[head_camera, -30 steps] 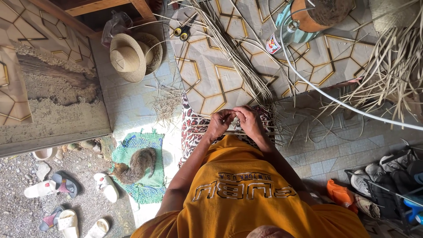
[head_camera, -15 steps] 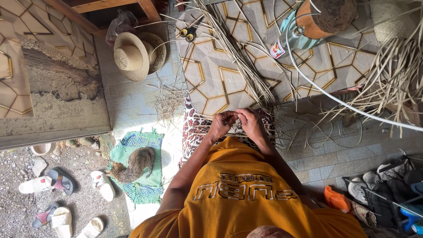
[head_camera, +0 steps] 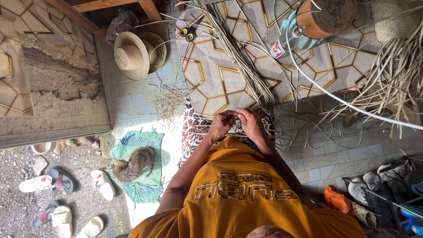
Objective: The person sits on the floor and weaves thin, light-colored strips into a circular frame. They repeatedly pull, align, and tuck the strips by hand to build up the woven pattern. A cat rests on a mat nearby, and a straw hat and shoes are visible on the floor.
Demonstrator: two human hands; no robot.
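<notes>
My left hand point(head_camera: 221, 125) and my right hand point(head_camera: 251, 124) meet in front of my orange shirt point(head_camera: 246, 198), fingertips touching. Both pinch thin dry palm strips point(head_camera: 238, 118) between the fingers. These strips run on into a long bundle of the same strips point(head_camera: 240, 57) that lies across the patterned floor mat point(head_camera: 211, 83). Under my hands a spotted red and white cloth point(head_camera: 196, 130) covers my lap. How the strips cross inside my fingers is hidden.
A straw hat point(head_camera: 131, 55) and yellow-handled scissors point(head_camera: 190, 31) lie at the back left. A white hose point(head_camera: 339, 99) crosses the floor on the right, by loose strips point(head_camera: 392, 83). A cat point(head_camera: 132, 164) rests on a green mat point(head_camera: 145, 189). Sandals point(head_camera: 57, 183) lie left, shoes point(head_camera: 383, 189) right.
My hands stay together on the strips, with only small finger movements. The view has shifted slightly, so the floor things sit a little lower in the frame.
</notes>
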